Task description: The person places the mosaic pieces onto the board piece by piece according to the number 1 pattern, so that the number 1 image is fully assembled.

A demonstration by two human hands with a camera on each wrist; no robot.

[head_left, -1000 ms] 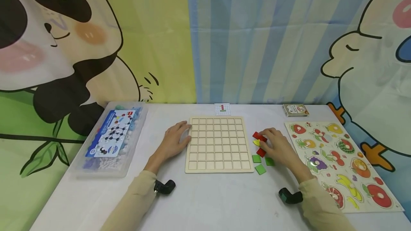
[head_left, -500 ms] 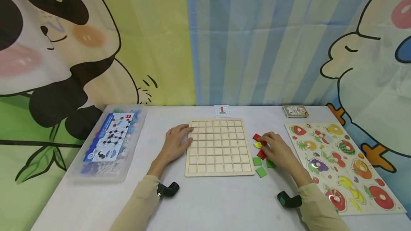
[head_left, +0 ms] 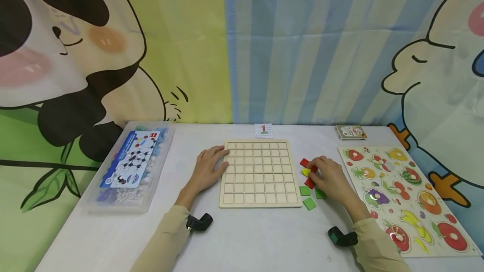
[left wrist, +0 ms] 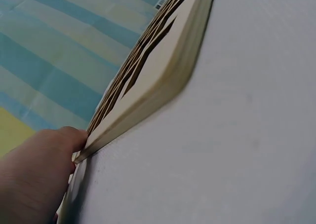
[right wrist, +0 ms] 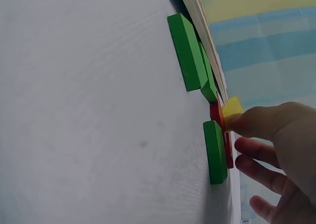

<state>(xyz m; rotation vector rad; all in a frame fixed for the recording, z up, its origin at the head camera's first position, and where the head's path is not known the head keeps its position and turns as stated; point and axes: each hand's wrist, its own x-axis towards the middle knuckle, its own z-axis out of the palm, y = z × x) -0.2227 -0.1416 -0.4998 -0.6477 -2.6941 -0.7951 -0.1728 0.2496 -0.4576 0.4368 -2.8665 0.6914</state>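
A pale wooden grid board (head_left: 261,205) with square recesses lies flat on the white table. My left hand (head_left: 206,170) rests at its left edge, fingertips and thumb tip over the rim; the left wrist view shows the thumb against the board's edge. To the right of the board, my right hand (head_left: 330,179) has its thumb and fingertips at the small red tiles (head_left: 309,183). A yellow piece (head_left: 306,172) lies among them, overlapped by the thumb in the right wrist view. Several green tiles (head_left: 309,203) lie nearer the front, one green tile (right wrist: 216,152) close to the right hand.
Behind the board lies a small pattern card (head_left: 263,130) with a red and green figure. At left stands a clear plastic case (head_left: 126,200) of small parts. A fruit puzzle board (head_left: 442,252) and a small card box (head_left: 351,132) are on the right. A printed curtain hangs behind the table.
The left hand has shifted slightly, its fingertips now a little over the board's rim. The right hand stays at the red tiles. The head view has moved slightly.
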